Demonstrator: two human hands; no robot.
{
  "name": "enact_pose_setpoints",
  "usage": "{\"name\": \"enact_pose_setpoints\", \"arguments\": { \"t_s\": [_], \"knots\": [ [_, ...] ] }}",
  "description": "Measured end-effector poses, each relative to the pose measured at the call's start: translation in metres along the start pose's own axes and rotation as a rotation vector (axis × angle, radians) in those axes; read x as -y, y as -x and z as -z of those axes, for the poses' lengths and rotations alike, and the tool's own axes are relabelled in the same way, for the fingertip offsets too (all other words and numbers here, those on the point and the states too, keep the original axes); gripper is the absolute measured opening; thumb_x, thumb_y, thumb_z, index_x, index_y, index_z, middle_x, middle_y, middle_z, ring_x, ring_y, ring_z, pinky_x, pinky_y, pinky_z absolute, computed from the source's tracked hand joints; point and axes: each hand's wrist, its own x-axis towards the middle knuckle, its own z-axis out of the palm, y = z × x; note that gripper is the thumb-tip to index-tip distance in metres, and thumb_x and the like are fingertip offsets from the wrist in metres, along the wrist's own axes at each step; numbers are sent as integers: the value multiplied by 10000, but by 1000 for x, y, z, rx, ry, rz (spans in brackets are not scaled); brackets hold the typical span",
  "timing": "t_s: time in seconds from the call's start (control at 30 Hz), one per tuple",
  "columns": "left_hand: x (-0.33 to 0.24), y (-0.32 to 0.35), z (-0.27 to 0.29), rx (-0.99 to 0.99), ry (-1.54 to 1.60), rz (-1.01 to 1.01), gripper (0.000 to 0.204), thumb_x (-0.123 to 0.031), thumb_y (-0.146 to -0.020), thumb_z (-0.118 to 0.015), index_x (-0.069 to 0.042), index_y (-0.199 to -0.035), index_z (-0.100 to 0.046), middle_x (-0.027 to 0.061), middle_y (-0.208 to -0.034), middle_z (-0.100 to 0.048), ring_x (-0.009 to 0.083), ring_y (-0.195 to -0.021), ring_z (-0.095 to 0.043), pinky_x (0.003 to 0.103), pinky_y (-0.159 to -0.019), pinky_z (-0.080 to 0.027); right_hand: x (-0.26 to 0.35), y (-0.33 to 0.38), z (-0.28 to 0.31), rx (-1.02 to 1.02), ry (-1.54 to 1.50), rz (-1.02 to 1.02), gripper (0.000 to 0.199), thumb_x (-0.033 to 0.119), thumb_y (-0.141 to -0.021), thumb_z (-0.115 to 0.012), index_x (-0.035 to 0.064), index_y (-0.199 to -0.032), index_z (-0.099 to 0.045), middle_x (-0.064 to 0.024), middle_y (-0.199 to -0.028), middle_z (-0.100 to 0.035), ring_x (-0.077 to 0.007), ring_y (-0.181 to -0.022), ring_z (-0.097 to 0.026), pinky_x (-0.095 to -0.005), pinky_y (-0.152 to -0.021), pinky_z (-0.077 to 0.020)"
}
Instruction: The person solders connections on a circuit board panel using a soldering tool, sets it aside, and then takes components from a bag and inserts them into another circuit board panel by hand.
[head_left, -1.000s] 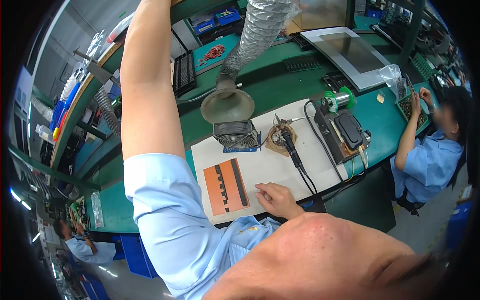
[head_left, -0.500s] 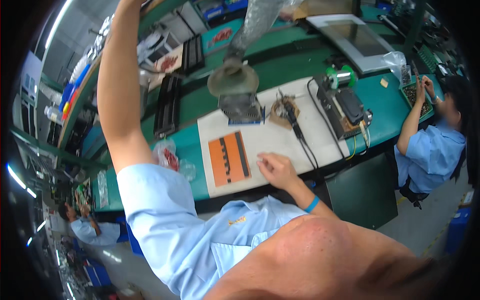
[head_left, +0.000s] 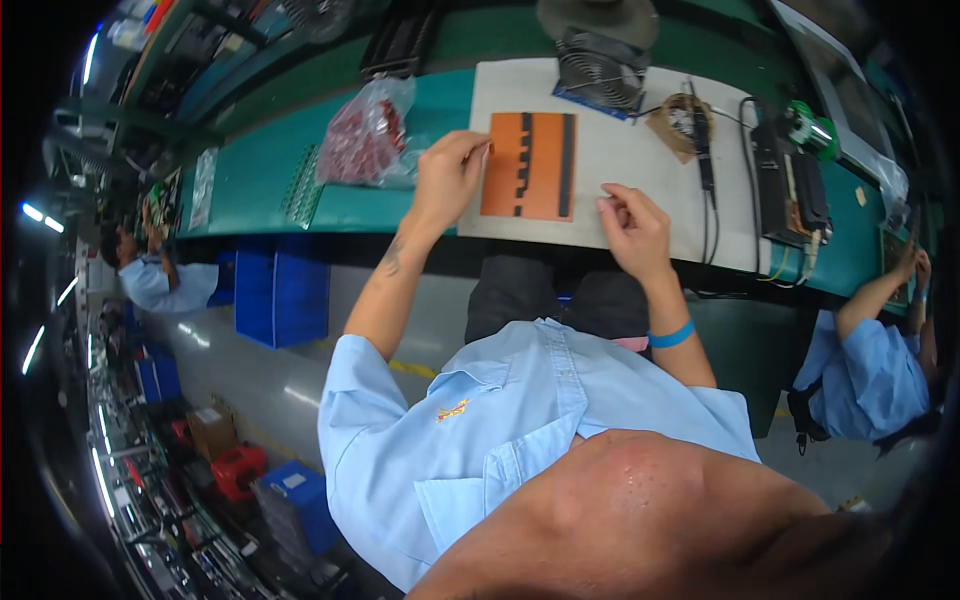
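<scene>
Two hands at orange board (head_left: 530,165): left hand (head_left: 448,180) fingers pinching its edge; right hand (head_left: 632,228) fingers curled, empty.

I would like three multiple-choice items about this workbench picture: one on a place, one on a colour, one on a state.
1. Where does the clear bag of red parts lie?
A. to the left of the orange sheet
B. on top of the small fan
C. on the floor

2. What colour is the band on the right wrist?
A. red
B. blue
C. yellow

3. What is the left hand doing?
A. lying flat and open on the green bench
B. pinching its fingertips at the left edge of the orange sheet
C. gripping the black pen-shaped tool

Answers:
1 A, the bag rests on the bench, left of the sheet.
2 B, a blue band circles the wrist below the right hand.
3 B, thumb and fingers meet at the sheet's upper left edge; the tool lies untouched on the white mat.
</scene>
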Motion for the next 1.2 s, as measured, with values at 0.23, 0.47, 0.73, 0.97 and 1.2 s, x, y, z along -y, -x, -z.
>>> {"name": "enact_pose_setpoints", "arguments": {
  "t_s": [0.23,0.47,0.73,0.97,1.2],
  "knots": [
    [46,9,-6,-62,-98,160,382,65,-861,-703,-7,-1236,-711,182,-1163,-701,313,-890,-689,391,-767,-572,6,-3,-8,-72,63,31,186,-5,-891,-759,-8,-1077,-754,-36,-790,-667,-117,-593,-480,-248,-552,-417],
    [36,53,13,-262,-160,-241,481,-110,-851,-796,-90,-1320,-692,198,-1461,-520,402,-1303,-510,480,-1050,-444,8,-4,-14,-111,164,-39,182,5,-920,-755,-16,-1101,-761,-38,-812,-684,-100,-627,-499,-225,-573,-421],
    [131,45,50,-305,-713,85,761,-412,-832,-844,-164,-1492,-558,218,-1515,-480,490,-1465,-327,732,-1128,-232,12,-4,-17,-91,199,-111,192,15,-939,-754,-20,-1127,-768,-40,-842,-702,-87,-661,-529,-205,-586,-423],
    [142,18,75,-230,-704,154,560,-243,-926,-769,-48,-1421,-599,172,-1511,-521,355,-1380,-464,584,-1204,-298,15,-6,-16,-108,118,-232,202,27,-937,-762,-19,-1133,-771,-40,-847,-705,-91,-681,-546,-204,-608,-430],
    [150,23,98,-256,-349,155,750,-409,-900,-785,-78,-1518,-517,171,-1577,-454,403,-1475,-368,576,-1246,-205,62,-55,-57,148,124,-9,234,51,-928,-769,-23,-1150,-764,-53,-855,-698,-123,-708,-565,-224,-641,-455]
  ]
}}
